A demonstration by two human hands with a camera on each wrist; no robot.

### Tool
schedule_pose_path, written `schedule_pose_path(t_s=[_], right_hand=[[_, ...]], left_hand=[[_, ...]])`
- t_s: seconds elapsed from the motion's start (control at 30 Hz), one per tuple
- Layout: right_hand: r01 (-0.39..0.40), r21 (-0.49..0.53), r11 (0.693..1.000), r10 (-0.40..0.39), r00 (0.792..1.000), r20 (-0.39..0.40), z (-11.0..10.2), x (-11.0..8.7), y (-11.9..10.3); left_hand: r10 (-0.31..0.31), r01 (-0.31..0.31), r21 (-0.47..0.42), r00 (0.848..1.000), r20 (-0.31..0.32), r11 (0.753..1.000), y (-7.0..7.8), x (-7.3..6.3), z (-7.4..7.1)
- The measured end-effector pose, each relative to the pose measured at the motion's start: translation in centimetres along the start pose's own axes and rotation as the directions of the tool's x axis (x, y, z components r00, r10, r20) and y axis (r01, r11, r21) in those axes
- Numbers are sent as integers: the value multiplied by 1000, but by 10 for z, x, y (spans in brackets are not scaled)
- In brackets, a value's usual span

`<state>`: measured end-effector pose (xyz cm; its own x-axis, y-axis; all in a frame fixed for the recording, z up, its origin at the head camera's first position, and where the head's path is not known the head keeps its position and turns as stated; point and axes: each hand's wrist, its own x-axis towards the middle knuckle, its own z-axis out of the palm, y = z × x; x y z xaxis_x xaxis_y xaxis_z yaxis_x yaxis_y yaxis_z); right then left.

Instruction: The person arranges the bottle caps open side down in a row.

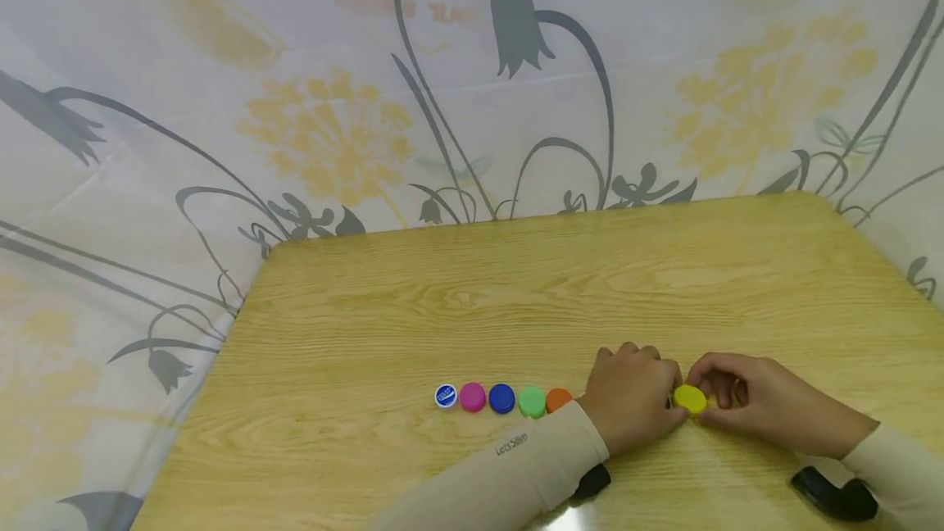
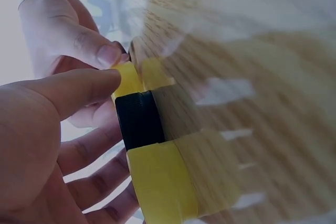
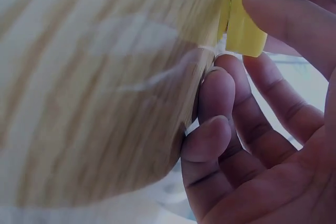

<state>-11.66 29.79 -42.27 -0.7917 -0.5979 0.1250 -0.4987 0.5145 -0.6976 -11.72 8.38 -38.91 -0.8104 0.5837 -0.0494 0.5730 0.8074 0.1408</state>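
Pinching a yellow bottle cap [image 1: 689, 398] in my right hand [image 1: 745, 408] while my left hand's [image 1: 630, 396] curled fingers are steadying the black cap [image 2: 139, 119] beside it, I'm judging it needs seating flush at the row's end.

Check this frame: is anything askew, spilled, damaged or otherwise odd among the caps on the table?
Nothing stands out. Five round plastic caps, white-blue, pink, blue, green and orange, lie in a tidy row on the wooden table. Both hands, left and right, meet at a yellow cap.
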Motion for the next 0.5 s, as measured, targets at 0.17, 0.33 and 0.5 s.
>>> schedule_pose_path(t_s=[0.17, 0.33, 0.5], right_hand=[[-2, -3, 1000, 2, 1000, 3, 1, 0, -2], [-25, 9, 1000, 25, 1000, 16, 1, 3, -4], [-25, 21, 999, 24, 999, 35, -1, 2, -3]], left_hand=[[6, -6, 14, 1000, -6, 1000, 1, 0, 1], [10, -10, 31, 1000, -10, 999, -1, 0, 2], [17, -17, 23, 1000, 7, 1000, -11, -9, -6]])
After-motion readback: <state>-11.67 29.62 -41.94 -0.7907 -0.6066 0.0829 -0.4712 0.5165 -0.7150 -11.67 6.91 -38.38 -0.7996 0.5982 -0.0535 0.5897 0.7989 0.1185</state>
